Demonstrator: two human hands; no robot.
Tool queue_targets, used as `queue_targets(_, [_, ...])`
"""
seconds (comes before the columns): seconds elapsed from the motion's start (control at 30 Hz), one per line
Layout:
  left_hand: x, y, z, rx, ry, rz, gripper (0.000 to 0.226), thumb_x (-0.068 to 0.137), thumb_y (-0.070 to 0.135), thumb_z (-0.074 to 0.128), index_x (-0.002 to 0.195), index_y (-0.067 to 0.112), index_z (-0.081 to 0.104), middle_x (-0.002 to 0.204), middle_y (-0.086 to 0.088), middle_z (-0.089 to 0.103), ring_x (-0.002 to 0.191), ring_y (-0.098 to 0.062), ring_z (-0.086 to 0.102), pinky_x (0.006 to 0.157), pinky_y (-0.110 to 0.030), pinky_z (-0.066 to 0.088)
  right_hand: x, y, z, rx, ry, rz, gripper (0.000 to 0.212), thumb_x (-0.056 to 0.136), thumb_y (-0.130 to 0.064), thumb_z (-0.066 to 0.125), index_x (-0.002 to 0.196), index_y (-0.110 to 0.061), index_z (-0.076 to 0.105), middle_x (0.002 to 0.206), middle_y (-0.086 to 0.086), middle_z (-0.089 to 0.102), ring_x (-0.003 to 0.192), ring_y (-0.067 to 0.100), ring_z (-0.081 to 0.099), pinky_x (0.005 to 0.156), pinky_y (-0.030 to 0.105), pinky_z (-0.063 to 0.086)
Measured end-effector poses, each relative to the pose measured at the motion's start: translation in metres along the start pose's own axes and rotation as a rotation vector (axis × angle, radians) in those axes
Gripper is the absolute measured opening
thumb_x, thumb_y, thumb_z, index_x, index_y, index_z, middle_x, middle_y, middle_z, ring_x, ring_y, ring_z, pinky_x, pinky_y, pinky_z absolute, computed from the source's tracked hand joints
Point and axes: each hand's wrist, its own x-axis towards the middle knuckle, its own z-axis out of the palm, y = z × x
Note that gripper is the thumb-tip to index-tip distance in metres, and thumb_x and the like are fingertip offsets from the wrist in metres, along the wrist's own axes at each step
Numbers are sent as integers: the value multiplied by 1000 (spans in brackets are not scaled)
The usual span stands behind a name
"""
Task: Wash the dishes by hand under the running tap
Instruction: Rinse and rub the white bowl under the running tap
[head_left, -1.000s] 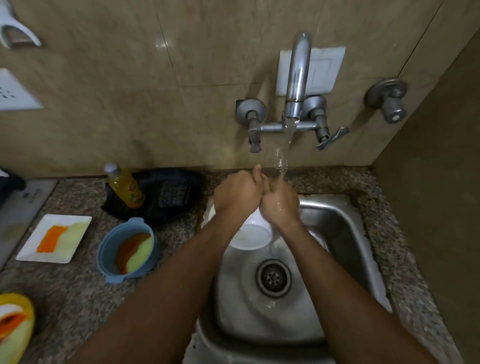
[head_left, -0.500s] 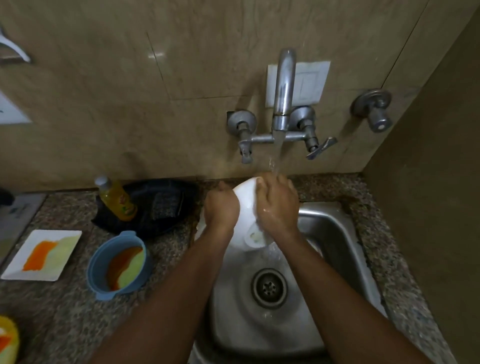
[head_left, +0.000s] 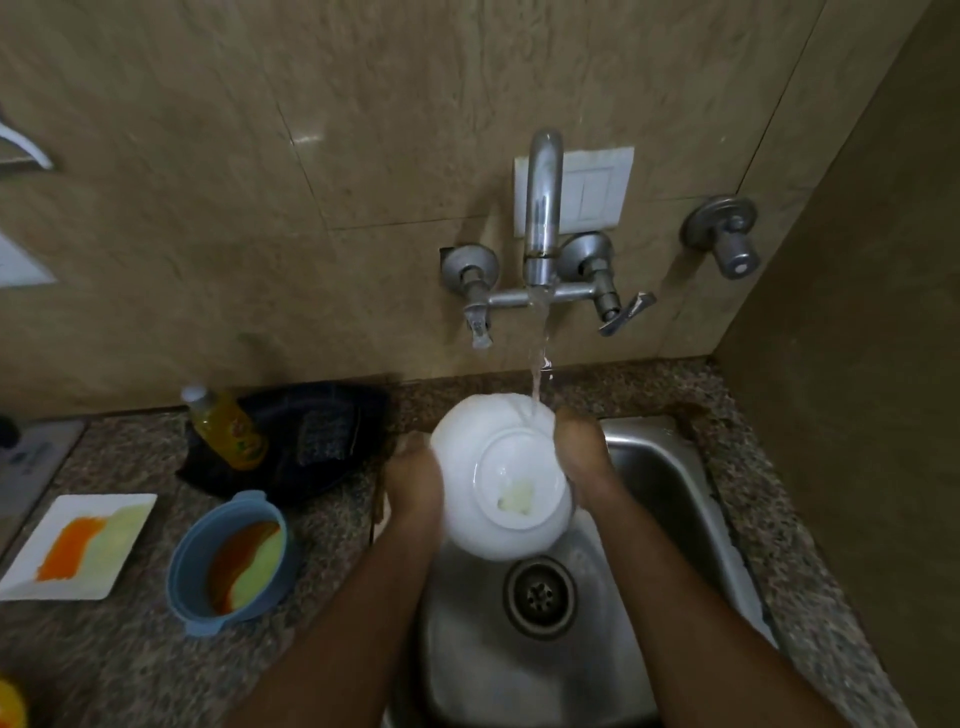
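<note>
Here, left hand and right hand grasp a white bowl at centre frame, base toward the camera. Tap water strikes its upper rim.

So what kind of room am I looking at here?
Most likely a home kitchen: a stainless steel sink set in a speckled granite counter, a wall-mounted chrome tap running, and a sauce-smeared blue plastic bowl waiting.

I see a speckled granite counter running along the tiled wall, with a steel sink set into its right end. On the counter, against the back edge, a dark tray holds a yellow bottle. In front of it sits a blue bowl smeared orange and green. Near the left edge lies a white square plate with the same smears. Front left corner shows something yellow, mostly cut off.
</note>
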Motion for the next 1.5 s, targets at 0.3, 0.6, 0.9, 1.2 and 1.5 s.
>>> queue_targets(0.3, [-4, 25, 9, 55, -43, -39, 81, 58, 74, 67, 107, 10, 67, 106, -7, 70, 92, -31, 67, 89, -47, 55, -31, -27, 27, -608, 165, -507, 46, 105, -39, 30, 129, -12, 57, 131, 13, 59, 115, 25, 55, 95, 35, 43])
queue_targets(0.6, [-3, 18, 5, -97, -58, -132, 70, 71, 75, 55, 114, 20, 64, 104, -7, 69, 90, -33, 67, 83, -52, 56, -48, 25, 16, -798, -126, -837, 71, 101, -53, 23, 156, -21, -8, 163, -2, -10, 150, 11, -9, 124, 37, 6])
queue_targets(0.9, [0, 15, 21, -143, -67, -118, 74, 70, 72, 58, 116, 14, 64, 101, -9, 70, 89, -34, 68, 85, -53, 56, -59, 17, 6, -765, -203, -995, 61, 103, -40, 26, 157, -14, 15, 164, -1, 9, 151, 7, 6, 123, 29, 9])
queue_targets(1.2, [-14, 12, 22, -113, -66, -132, 74, 73, 72, 57, 114, 11, 65, 103, -11, 71, 92, -34, 68, 89, -52, 54, -67, 25, -10, -736, -278, -1010, 60, 102, -35, 31, 157, -15, 17, 164, 1, 14, 151, 10, 11, 123, 30, 12])
queue_targets(1.5, [-19, 5, 21, -173, -127, -132, 70, 69, 68, 66, 107, 9, 68, 99, -12, 73, 92, -35, 69, 88, -54, 54, -56, 28, -21, -699, -256, -986, 57, 103, -30, 33, 157, -17, 20, 163, -5, 11, 150, 4, 6, 123, 31, 12])
